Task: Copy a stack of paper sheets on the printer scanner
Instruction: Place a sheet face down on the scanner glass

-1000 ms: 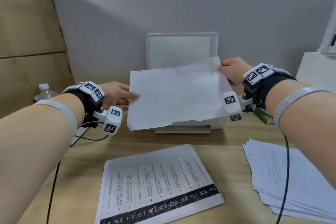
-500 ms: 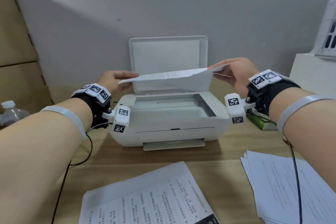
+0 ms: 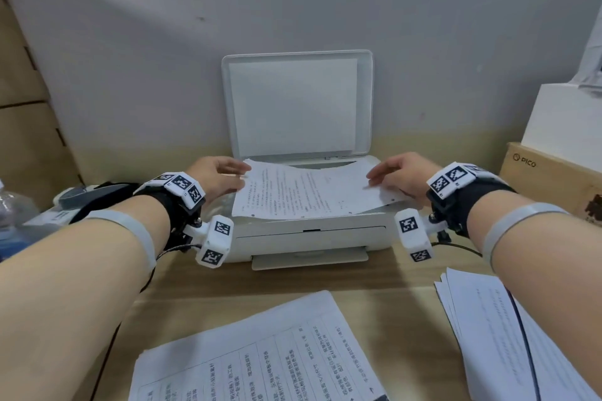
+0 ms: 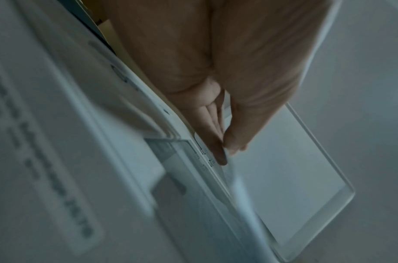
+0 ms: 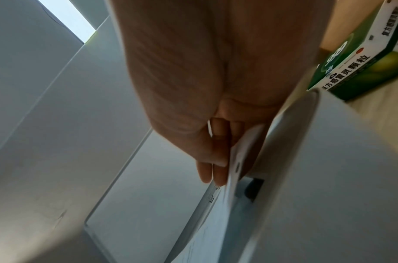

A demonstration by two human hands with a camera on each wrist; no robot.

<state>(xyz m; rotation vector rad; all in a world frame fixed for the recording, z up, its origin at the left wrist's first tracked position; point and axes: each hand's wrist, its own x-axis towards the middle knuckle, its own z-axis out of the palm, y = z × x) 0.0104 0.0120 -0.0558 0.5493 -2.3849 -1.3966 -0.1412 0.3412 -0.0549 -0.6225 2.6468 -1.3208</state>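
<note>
R hand (image 5: pixel 207 106) pinches sheet (image 5: pixel 238 160); green box (image 5: pixel 362 62) beside.

The sheet (image 3: pixel 312 192) hides the scanner glass; its small print is unreadable. At the lower frame edge, the printed page (image 3: pixel 260 365) is cut off.

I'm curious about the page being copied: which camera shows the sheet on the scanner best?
The head view: the whole sheet lies over the printer, printed side up, pinched by the left hand and right hand. The left wrist view shows only a blurred edge; the right wrist view shows a curled corner.
</note>
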